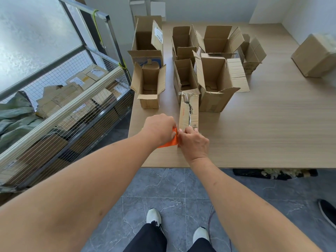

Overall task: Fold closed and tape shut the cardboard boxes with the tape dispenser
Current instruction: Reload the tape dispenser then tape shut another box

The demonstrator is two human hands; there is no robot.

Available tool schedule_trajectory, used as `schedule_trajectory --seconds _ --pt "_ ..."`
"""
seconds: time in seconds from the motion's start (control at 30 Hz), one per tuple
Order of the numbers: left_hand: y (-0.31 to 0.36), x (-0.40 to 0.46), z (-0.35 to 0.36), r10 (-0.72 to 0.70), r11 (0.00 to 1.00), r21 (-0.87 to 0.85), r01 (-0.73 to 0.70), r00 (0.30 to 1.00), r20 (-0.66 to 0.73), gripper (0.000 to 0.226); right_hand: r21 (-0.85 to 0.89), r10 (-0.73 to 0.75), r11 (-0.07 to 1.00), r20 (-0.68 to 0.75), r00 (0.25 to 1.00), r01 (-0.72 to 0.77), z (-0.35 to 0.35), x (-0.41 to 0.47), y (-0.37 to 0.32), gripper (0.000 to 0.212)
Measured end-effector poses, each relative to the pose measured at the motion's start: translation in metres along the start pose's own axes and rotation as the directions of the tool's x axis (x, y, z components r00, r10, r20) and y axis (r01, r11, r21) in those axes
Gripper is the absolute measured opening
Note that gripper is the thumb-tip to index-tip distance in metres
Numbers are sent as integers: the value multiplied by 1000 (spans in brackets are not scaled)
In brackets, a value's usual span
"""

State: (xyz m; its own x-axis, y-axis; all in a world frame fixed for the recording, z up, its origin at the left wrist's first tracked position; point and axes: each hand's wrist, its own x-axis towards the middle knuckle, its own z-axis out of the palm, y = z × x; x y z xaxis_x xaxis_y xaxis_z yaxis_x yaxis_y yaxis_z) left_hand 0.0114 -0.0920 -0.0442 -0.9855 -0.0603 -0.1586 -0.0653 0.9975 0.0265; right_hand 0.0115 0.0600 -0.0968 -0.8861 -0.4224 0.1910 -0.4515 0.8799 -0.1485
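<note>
An orange tape dispenser [171, 141] lies low over the near part of the wooden table [263, 128], and my left hand [160, 128] grips it from above. My right hand [194, 143] sits right beside it, its fingertips pinching at the tape end by the dispenser's front. Just beyond my hands lies a narrow closed cardboard box [189, 113] with clear tape along its top. Several open boxes [149, 84] with raised flaps stand behind it in rows.
A closed cardboard box [316, 55] sits at the table's far right. A wire cage cart [72, 110] full of flattened boxes and parcels stands to the left of the table. The table's front edge runs just below my wrists, above the grey tiled floor.
</note>
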Motion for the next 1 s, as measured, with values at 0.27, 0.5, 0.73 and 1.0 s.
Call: schedule_trajectory --seconds 0.27,0.5,0.73,1.0 --pt "-34 -23 25 115 980 154 -124 991 67 24 106 -4 994 -63 998 10 -1 -7 6 6" --pt "-48 -2 19 154 984 126 -124 954 -258 35 187 104 978 -82 991 -87 4 -5 4 20" --pt "-55 -26 35 157 988 73 -140 916 -369 41 202 212 959 -47 976 -199 8 -4 -8 27" --pt "-53 -43 37 77 994 -28 -107 851 -519 34 271 193 951 -132 972 -151 19 -7 -9 30"
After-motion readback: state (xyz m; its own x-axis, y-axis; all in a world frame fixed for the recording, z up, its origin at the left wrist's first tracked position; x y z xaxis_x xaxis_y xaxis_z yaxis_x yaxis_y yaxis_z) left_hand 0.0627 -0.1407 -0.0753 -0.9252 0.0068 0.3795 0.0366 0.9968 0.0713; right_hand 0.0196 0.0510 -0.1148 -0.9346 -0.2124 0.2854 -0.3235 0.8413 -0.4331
